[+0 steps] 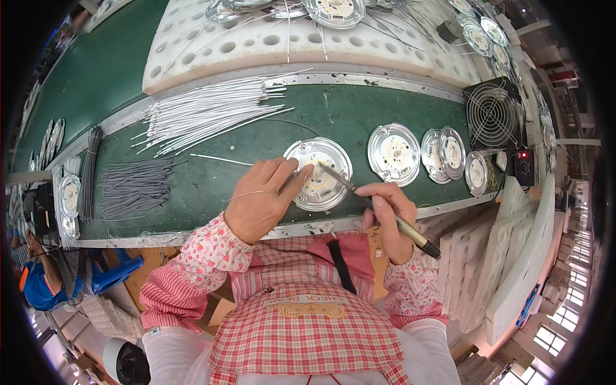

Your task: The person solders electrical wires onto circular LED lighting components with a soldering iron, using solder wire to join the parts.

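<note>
A round silver LED lamp plate (330, 194) with yellow chips lies on the green bench in front of me. My left hand (262, 197) rests over its left edge, thumb and forefinger pinched near the middle. A white wire (221, 159) runs into that hand from the left; its end is hidden by the fingers. In my right hand (393, 215) is a soldering iron (414, 235), held like a pen, its tip close to the plate's middle beside my left fingertips. Whether the tip touches the plate, I cannot tell.
White wires (205, 112) lie piled at the back left, with grey wires (135, 185) nearer. More lamp plates (393, 154) sit to the right, before a black fan (492, 114) and a control box (524, 168). A foam block (256, 54) bearing plates stands behind.
</note>
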